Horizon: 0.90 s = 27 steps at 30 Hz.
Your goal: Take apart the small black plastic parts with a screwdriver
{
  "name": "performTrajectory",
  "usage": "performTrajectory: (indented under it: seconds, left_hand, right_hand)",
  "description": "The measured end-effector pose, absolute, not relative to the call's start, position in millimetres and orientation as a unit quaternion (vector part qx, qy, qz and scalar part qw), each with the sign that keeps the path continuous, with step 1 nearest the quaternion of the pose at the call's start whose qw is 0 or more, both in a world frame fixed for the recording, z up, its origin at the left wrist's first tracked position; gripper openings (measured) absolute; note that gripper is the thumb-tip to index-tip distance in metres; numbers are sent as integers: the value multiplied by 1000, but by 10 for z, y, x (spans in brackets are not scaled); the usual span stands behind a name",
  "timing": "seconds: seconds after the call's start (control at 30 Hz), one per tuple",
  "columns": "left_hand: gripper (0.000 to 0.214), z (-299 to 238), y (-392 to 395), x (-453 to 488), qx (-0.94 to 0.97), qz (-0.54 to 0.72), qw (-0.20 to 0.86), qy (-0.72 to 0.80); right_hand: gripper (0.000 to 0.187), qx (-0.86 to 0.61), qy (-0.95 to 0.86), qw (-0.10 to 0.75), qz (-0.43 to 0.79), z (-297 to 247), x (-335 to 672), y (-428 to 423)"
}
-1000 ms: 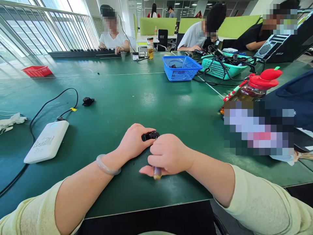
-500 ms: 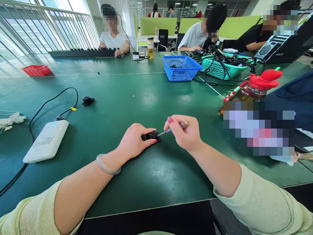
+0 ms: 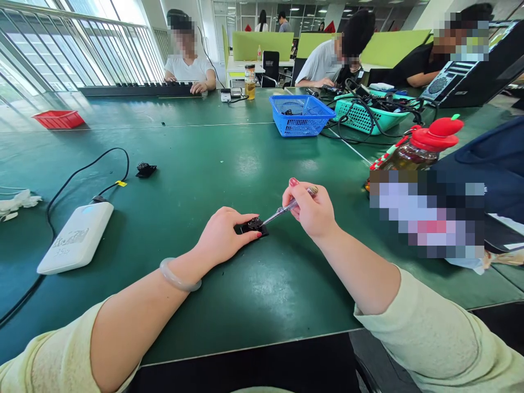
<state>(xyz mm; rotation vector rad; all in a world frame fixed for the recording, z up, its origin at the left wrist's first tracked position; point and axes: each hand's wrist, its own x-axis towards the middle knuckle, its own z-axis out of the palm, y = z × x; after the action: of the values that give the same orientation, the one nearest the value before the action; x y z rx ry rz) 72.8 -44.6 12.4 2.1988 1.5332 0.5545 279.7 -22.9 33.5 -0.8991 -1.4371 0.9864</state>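
Note:
My left hand (image 3: 224,233) rests on the green table, thumb and forefinger closed around a small black part (image 3: 256,224) with a lumpy top and a flat base. In my right hand (image 3: 313,209) is a slim metal screwdriver (image 3: 280,212), gripped like a pen with its handle end pointing up and right. The screwdriver's tip meets the right side of the black part's top; whether it sits in a screw is too small to tell. A similar black piece (image 3: 146,170) lies apart, farther left on the table.
At left, a white power bank (image 3: 76,238) has a black cable (image 3: 54,203). A red tray (image 3: 58,119), blue basket (image 3: 302,115) and teal basket (image 3: 370,115) of cables stand farther back. A red-lidded bottle (image 3: 426,144) is at right. Several people sit across the table.
My right hand has risen slightly, and its fingers sit farther back on the screwdriver, exposing more of the shaft. My left hand keeps its hold on the black part.

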Motion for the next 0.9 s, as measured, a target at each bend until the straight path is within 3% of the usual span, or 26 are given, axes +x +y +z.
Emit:
performTrajectory:
  seconds: [0.33, 0.43, 0.67, 0.9]
  left_hand:
    - [39, 121, -447, 728, 790, 195, 206, 544]
    - [39, 121, -447, 727, 789, 197, 204, 545]
    - [40, 116, -453, 717, 791, 203, 207, 539]
    - [39, 114, -450, 705, 792, 202, 210, 536]
  right_hand:
    - [51, -357, -581, 602, 417, 344, 2865, -194]
    - [45, -369, -508, 617, 474, 335, 2876, -99]
    - [56, -368, -357, 624, 590, 295, 2929, 59]
    - [49, -433, -399, 618, 520, 211, 2874, 60]
